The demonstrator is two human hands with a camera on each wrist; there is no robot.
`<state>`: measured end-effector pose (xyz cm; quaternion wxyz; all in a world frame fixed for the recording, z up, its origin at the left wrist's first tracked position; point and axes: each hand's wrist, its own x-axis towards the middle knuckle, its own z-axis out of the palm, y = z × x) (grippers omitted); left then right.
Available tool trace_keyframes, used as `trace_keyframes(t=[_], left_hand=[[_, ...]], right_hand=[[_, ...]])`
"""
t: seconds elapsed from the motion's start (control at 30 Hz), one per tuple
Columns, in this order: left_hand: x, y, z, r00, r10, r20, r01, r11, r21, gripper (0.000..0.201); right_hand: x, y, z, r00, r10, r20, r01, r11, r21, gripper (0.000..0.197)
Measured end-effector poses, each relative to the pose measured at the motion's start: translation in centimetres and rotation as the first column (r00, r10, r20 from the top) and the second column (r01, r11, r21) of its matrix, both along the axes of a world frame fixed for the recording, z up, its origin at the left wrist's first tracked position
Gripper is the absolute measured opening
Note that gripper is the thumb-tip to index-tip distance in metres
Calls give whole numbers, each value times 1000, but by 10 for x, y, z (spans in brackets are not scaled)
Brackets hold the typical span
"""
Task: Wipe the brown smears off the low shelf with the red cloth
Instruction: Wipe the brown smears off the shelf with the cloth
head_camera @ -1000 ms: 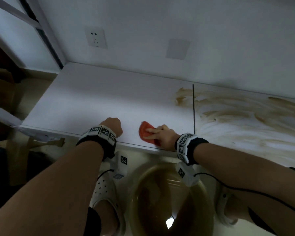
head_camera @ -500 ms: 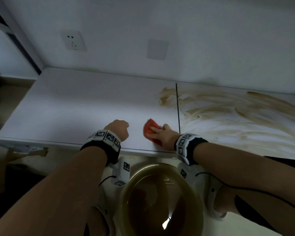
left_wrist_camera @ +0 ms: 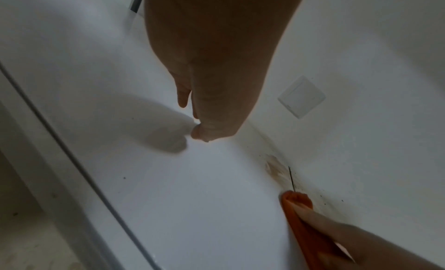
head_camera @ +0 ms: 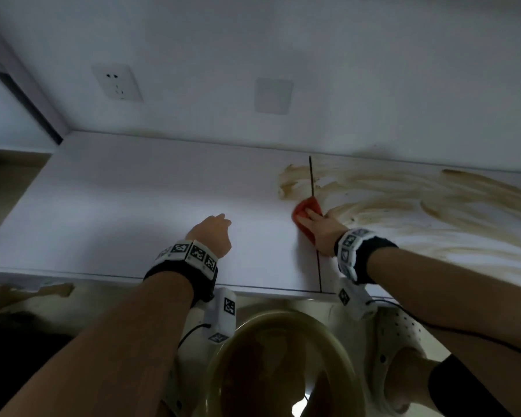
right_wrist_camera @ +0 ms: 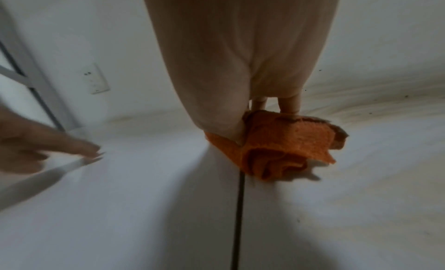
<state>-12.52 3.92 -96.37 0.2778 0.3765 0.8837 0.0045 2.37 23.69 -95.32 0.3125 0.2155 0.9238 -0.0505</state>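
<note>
The red cloth (head_camera: 302,212) lies bunched on the white low shelf (head_camera: 139,206), right on the dark seam (head_camera: 312,188) between two panels. My right hand (head_camera: 321,225) presses flat on the cloth, fingers laid over it; the right wrist view shows the cloth (right_wrist_camera: 289,146) crumpled under the palm. Brown smears (head_camera: 292,182) begin just beyond the cloth and spread far right (head_camera: 433,203). My left hand (head_camera: 215,227) rests on the clean left panel, fingertips (right_wrist_camera: 92,153) touching the surface, holding nothing.
A basin of brown water (head_camera: 283,365) stands on the floor below the shelf's front edge, between my white clogs (head_camera: 400,332). The wall behind carries a socket (head_camera: 118,82) and a blank plate (head_camera: 272,96). A window frame (head_camera: 21,85) bounds the left end.
My right hand has slid the cloth from near the front edge back along the seam, up to the smear. My left hand has moved further onto the shelf and uncurled from a fist.
</note>
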Motion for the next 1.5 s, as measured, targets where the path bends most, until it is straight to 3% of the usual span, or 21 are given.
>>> trace_keyframes(t=[0.13,0.27,0.43,0.63,0.87,0.97,1.1,1.33,1.5], left_hand=[[3,8,-2,1000,11,-8,-11,999,-39,58],[3,14,-3,997,-4,-81,-2,997,-74,50],[-10,15,-5,999,2,-44,-7,994,-107,51],[-23,18,-9,999,45,-9,-46,996,-80,49],[-22,21,-12,997,82,-13,-83,993,-85,51],[-21,18,-12,999,37,-26,-39,994,-103,54],[-24,16,-8,1000,-1,-14,-1,992,-125,54],[-30,17,-9,998,45,41,-41,996,-84,52],[-30,16,-8,999,43,30,-41,997,-73,52]], right_hand=[[-2,-25,-2,994,105,-18,-106,991,-82,69],[-38,-36,-9,977,208,-39,-210,974,-85,74],[-75,-8,-10,983,180,-25,-182,981,-69,58],[-49,24,6,998,56,30,-57,998,15,59],[-53,-32,2,961,276,4,-276,960,-40,64],[-81,-35,-10,971,237,37,-233,968,-97,70],[-99,-20,-11,972,234,29,-232,971,-63,59],[-72,10,-15,999,29,-25,-29,999,23,56],[-81,-25,-19,967,232,107,-229,973,-40,71]])
